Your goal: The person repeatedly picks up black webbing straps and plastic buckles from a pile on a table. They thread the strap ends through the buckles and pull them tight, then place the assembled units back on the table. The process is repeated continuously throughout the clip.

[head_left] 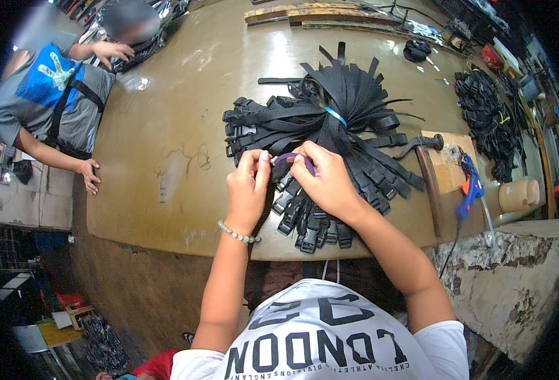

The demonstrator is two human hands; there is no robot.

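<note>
Olive-brown tabletop [165,114] spans the frame; at its centre our left hand [246,187] and right hand [323,176] pinch a curved purple strip [285,156] over bundled black straps [339,92], where, we judge, short, firm grips clear of the buckles [308,240] give best control.

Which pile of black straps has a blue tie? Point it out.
The large central pile: a blue tie cinches it, while the far-right pile shows none.

A white short-sleeved T-shirt [311,316] with bold black lettering [323,348] is worn with a beaded bracelet [238,235], apparently pale green.
</note>
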